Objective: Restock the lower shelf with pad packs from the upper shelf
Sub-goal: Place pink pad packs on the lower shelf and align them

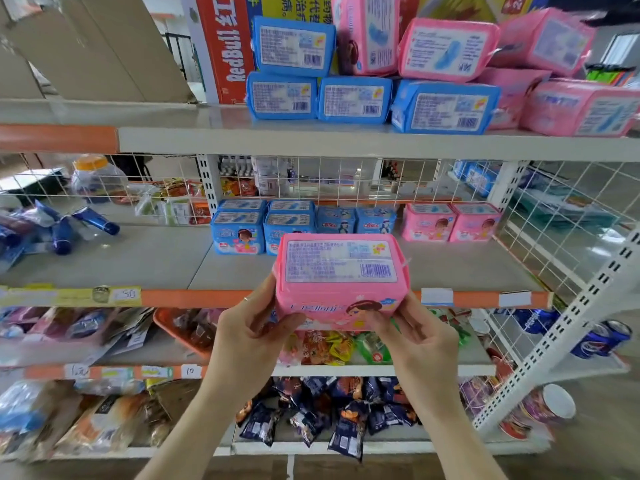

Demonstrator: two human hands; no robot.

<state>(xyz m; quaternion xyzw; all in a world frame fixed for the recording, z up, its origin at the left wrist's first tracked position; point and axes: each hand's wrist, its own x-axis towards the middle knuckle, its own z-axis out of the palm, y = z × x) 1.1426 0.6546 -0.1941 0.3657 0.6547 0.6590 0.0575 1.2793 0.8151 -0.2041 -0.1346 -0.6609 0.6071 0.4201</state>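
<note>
Before the grey lower shelf, pink pad pack pinched by left hand and right hand.

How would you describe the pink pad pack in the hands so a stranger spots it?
Find the lower shelf, edged by an orange strip. Before its edge, the left hand and right hand grip a pink pad pack. Unlike the shelved pink packs behind, it is held in the air, barcode label showing.
</note>
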